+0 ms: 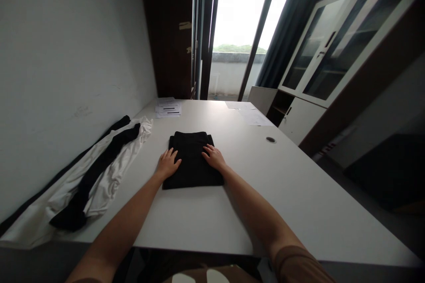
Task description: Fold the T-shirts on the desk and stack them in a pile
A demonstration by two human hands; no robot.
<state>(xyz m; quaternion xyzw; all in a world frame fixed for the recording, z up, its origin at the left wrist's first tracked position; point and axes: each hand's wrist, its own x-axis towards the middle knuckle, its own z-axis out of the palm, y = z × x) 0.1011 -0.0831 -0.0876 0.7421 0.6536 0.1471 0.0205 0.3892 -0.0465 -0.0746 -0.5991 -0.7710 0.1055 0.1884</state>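
A black folded garment (192, 163) lies flat on the white table in front of me, in a roughly rectangular stack with layered edges at its far end. On its left edge rests my left hand (168, 163), fingers spread and palm down. My right hand (214, 157) lies on the right edge in the same way, its fingers stretched over the cloth. Neither hand grips anything. What kind of garment it is cannot be made out.
Loose black and white clothes (99, 168) lie along the wall on the left. Papers (168, 108) sit at the far left, with more sheets (252, 115) at the far right. The white table (282, 194) has a round cable hole (271, 140). Beyond stands a glass-door cabinet (318, 53).
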